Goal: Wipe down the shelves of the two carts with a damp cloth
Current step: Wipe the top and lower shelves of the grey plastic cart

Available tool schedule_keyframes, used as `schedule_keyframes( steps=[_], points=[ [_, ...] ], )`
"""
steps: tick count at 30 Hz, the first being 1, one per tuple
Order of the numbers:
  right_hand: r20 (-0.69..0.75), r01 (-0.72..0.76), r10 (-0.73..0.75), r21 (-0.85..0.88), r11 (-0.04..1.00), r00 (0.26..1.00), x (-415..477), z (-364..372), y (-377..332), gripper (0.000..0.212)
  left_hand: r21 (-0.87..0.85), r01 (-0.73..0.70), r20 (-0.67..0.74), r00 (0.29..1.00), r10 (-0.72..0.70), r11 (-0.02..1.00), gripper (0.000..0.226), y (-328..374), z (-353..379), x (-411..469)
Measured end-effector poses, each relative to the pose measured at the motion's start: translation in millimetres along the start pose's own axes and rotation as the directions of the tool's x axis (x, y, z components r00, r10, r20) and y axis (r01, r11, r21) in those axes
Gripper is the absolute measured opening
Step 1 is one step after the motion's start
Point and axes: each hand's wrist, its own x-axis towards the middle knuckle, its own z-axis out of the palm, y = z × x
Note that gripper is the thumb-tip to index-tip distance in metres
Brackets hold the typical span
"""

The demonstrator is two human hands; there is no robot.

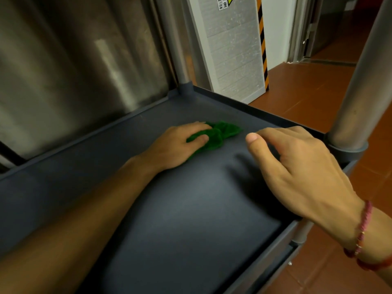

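So we're wiping one cart shelf: left hand is gripping the bunched cloth down on its far part, right hand is hovering loose and empty. Other shelves are likely waiting.

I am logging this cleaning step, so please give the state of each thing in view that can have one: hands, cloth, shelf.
left hand: grips the green cloth and presses it on the shelf.
right hand: holds nothing, fingers loosely curled, above the shelf.
green cloth: bunched, lying on the shelf.
cart shelf: bears the cloth near its far side; whether it is wet cannot be told.
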Motion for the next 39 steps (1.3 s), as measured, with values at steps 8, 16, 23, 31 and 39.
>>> schedule_keyframes(
  steps=[8, 16, 23, 31, 39],
  points=[
    [-0.016, 0.006, -0.006, 0.013, 1.000, 1.000, -1.0, 1.1, 4.4, 0.048, 0.126, 0.450, -0.245, 0.878, -0.412, 0.884, 0.044, -84.3, -41.8, 40.2],
    [-0.018, 0.014, -0.014, 0.008, 1.000, 1.000, 0.3, 3.0, 2.6, 0.051, 0.223, 0.471, -0.246, 0.875, -0.418, 0.854, 0.043, -92.7, -42.0, 68.9],
    [-0.010, 0.000, 0.000, -0.014, 1.000, 1.000, 1.0, 0.5, 1.1, 0.047, 0.168, 0.295, -0.105, 0.954, -0.281, 0.941, 0.045, -35.1, -6.0, 112.8],
    [0.035, -0.022, 0.024, -0.053, 0.998, 0.999, 1.7, -1.6, 0.9, 0.049, 0.152, 0.463, -0.261, 0.871, -0.416, 0.873, 0.043, -82.6, -23.2, 112.5],
    [0.066, -0.055, 0.056, -0.025, 0.998, 0.996, 1.5, -1.2, 1.3, 0.052, 0.159, 0.340, -0.164, 0.935, -0.315, 0.927, 0.041, -44.7, -6.8, 125.0]
  ],
)
